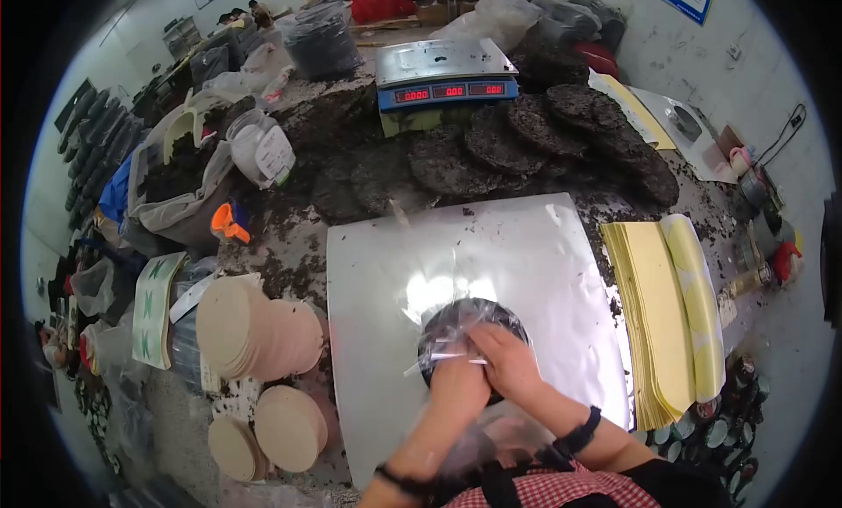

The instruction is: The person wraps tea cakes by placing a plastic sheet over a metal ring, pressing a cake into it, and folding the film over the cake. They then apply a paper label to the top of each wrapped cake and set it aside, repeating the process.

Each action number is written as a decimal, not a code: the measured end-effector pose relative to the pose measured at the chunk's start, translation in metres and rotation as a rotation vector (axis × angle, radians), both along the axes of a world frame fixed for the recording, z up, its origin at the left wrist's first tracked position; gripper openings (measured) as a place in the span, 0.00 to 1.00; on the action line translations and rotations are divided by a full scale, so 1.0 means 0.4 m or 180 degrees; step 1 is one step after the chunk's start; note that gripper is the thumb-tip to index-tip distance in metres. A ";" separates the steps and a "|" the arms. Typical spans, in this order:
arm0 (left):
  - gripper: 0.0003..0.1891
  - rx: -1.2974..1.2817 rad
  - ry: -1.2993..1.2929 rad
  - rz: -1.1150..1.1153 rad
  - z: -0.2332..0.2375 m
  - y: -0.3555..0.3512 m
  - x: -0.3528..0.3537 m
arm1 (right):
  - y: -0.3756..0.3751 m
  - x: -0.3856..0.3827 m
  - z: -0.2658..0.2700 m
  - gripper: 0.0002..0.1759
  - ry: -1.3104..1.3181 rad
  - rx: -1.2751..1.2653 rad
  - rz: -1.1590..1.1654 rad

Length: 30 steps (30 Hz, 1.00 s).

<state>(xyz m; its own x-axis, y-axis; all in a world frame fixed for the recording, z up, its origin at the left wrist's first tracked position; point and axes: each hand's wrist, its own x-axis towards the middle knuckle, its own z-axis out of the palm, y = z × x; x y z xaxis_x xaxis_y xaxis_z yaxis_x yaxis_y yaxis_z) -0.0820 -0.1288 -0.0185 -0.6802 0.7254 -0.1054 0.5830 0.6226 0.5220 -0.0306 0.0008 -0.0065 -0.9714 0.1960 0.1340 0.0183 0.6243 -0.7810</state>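
Observation:
A round dark disc (504,315) lies on the shiny metal sheet (377,289), with clear plastic film (447,332) over part of it. Both hands are at the disc, close together. My left hand (458,372) has its fingers bent on the film, and their tips are blurred and partly hidden. Beside it on the right, my right hand (506,359) has its fingers pressed together at the film. What exactly each hand pinches cannot be made out.
Behind the sheet, dark round cakes (447,161) overlap below a blue scale (447,74). Stacked beige paper discs (232,328) stand left, near an orange scoop (230,223) and a clear jar (261,148). Yellow sheets (645,315) lie right. Distant people (259,15) are at the back left.

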 end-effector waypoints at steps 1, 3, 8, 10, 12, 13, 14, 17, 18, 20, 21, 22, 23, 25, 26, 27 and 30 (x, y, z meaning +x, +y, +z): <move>0.17 0.0749 0.0118 -0.0053 0.054 -0.066 0.030 | 0.003 -0.004 -0.003 0.21 -0.0076 0.0491 0.0098; 0.27 0.1537 0.0592 0.0420 0.062 -0.169 0.040 | 0.007 -0.012 -0.004 0.22 -0.0248 0.0906 0.0142; 0.42 0.2595 -0.0544 0.1297 0.054 -0.052 -0.146 | 0.012 -0.019 -0.005 0.26 -0.0397 0.1158 0.0830; 0.37 0.2177 -0.1302 0.0454 0.075 -0.036 -0.158 | 0.041 -0.022 0.001 0.24 -0.0691 0.1075 0.0989; 0.31 0.2230 -0.0300 -0.0227 0.036 -0.057 -0.157 | 0.046 0.001 0.007 0.20 -0.0982 0.0163 0.0628; 0.25 0.2218 0.0742 -0.0872 0.033 -0.059 -0.164 | 0.040 0.009 0.001 0.18 -0.1108 -0.0320 0.0439; 0.14 0.2291 0.0787 -0.0622 0.041 -0.059 -0.150 | 0.041 0.008 -0.042 0.23 0.1124 0.0239 0.0460; 0.14 0.1550 0.0496 -0.1312 0.039 -0.063 -0.169 | 0.011 0.002 0.004 0.31 0.0883 -0.0059 -0.0495; 0.16 0.0953 0.0264 -0.1207 0.038 -0.061 -0.156 | 0.030 0.000 0.008 0.39 0.0383 0.0012 0.0084; 0.18 0.0774 0.0478 -0.1059 0.031 -0.041 -0.139 | 0.015 -0.014 -0.003 0.45 0.0166 0.0332 0.0233; 0.20 0.0608 0.0699 -0.0923 0.026 -0.035 -0.138 | 0.008 -0.021 -0.009 0.50 -0.0044 0.0668 0.0360; 0.27 0.0499 0.0615 -0.1023 0.029 -0.041 -0.140 | 0.005 -0.022 -0.008 0.56 -0.0301 0.0752 0.0502; 0.27 0.0511 0.0706 -0.1035 0.044 -0.053 -0.130 | 0.001 -0.022 -0.013 0.56 -0.0216 0.0784 0.0483; 0.36 0.0861 0.0232 -0.0833 0.083 -0.061 -0.110 | -0.008 -0.017 -0.027 0.49 -0.0022 0.0900 0.0398; 0.36 0.0866 0.0282 -0.0930 0.091 -0.050 -0.109 | -0.008 -0.018 -0.031 0.49 0.0043 0.0926 0.0423; 0.39 0.0665 0.0522 -0.0865 0.085 -0.043 -0.100 | -0.001 -0.015 -0.034 0.49 0.0056 0.0916 0.0328; 0.41 0.0356 0.0932 -0.0763 0.045 -0.034 -0.063 | 0.048 0.029 0.054 0.43 -0.0338 -0.0229 0.0836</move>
<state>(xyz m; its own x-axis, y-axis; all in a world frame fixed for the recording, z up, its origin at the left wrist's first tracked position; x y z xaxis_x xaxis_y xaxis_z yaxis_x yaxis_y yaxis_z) -0.1071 -0.1426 -0.0005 -0.4797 0.8633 0.1566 0.8392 0.3994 0.3690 -0.0191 0.0200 0.0150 -0.9980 -0.0589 0.0238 -0.0529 0.5615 -0.8258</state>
